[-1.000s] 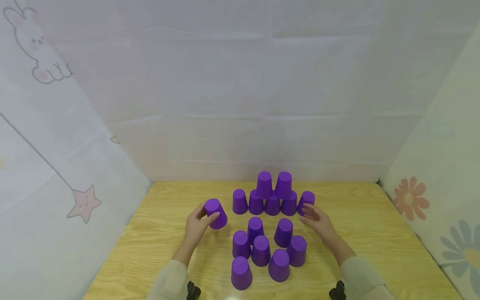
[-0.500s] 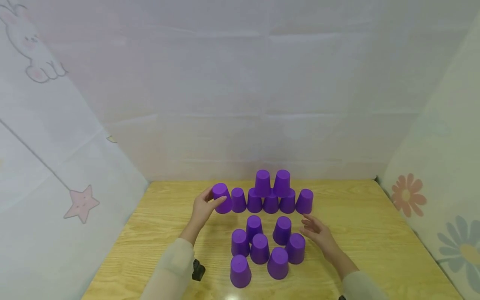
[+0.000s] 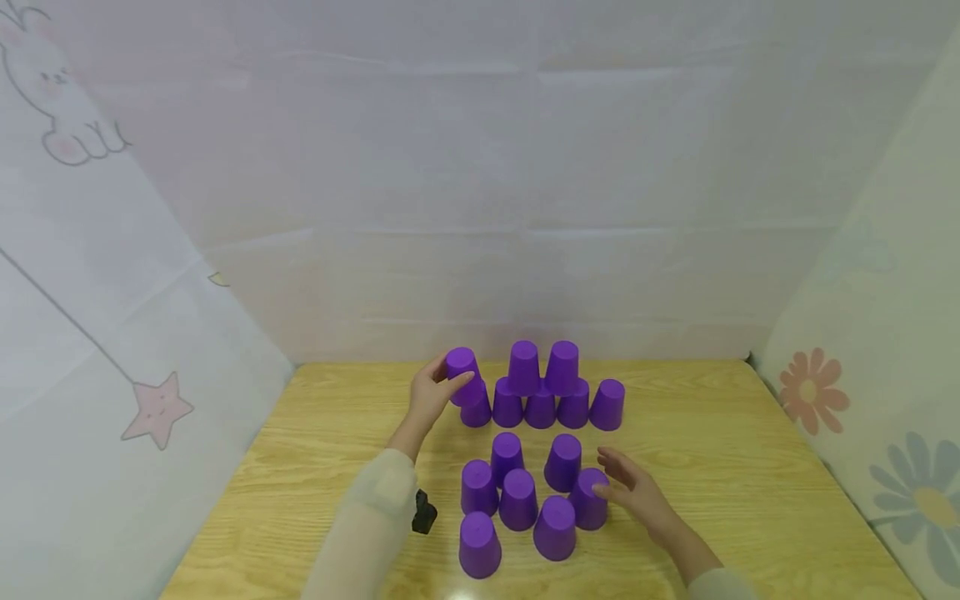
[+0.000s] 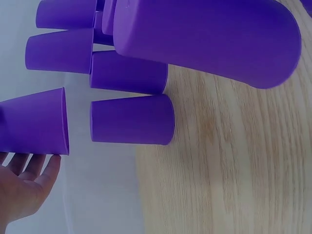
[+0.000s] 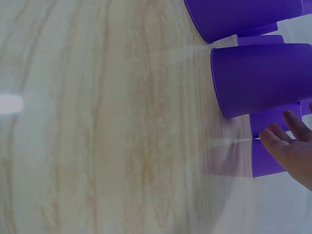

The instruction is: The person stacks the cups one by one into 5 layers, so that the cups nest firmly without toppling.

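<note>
My left hand [image 3: 429, 398] grips a purple cup [image 3: 462, 367], mouth down, between thumb and fingers. This cup [image 4: 34, 122] is raised above the left end cup [image 3: 476, 411] of the back row, which it partly covers in the head view; a gap shows between them in the left wrist view. Two upside-down cups [image 3: 524, 367] stand on top of that row's middle. My right hand [image 3: 643, 500] has its fingers loosely spread beside the right cup [image 3: 587, 504] of the front group. In the head view its thumb overlaps that cup.
Several more upside-down purple cups [image 3: 517, 500] stand loosely grouped at the front. The back row's right end cup [image 3: 607, 406] has none on top. The wooden table [image 3: 750, 483] meets a pale cloth wall [image 3: 480, 275] behind, with cloth sides left and right.
My left hand has carried its cup rightward and up, from the table's left side to over the row's left end. My right hand has drawn back from the row's right end toward the front cups.
</note>
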The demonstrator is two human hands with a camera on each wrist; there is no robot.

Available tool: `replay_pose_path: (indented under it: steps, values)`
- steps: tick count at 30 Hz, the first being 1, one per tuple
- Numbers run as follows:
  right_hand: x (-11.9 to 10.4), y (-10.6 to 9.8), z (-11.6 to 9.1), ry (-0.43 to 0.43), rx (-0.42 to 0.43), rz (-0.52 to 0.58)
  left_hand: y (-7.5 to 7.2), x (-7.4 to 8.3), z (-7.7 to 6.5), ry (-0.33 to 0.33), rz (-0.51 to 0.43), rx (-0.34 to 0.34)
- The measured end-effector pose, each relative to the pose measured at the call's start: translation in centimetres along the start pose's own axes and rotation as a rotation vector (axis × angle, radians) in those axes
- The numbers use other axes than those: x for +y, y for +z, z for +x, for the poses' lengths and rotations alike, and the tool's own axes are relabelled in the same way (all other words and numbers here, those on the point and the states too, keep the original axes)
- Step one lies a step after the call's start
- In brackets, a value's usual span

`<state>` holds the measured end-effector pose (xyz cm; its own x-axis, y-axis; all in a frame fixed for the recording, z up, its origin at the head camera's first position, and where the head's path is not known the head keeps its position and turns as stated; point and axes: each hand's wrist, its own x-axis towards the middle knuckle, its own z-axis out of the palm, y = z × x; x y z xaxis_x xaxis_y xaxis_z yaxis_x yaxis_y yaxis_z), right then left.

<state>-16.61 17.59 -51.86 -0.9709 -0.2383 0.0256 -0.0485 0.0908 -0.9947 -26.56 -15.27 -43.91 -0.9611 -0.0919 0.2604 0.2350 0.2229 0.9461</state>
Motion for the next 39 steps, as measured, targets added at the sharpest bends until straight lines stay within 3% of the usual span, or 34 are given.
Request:
replay_pose_path:
  steps: [22,30,39]
  values:
    - [0.7,0.7,-0.9,-0.002,-0.024,-0.015,2.7,0.1,2.6,-0.021,0.054,0.003]
    - [1.1,1.0,-1.2,0.008,-0.056,0.001,3.7,0.7,2.4,-0.011,0.064,-0.014]
    - [1.3,1.6,-1.1,0.003,-0.004,0.013,4.2,0.3,2.8,0.001,0.058,-0.029]
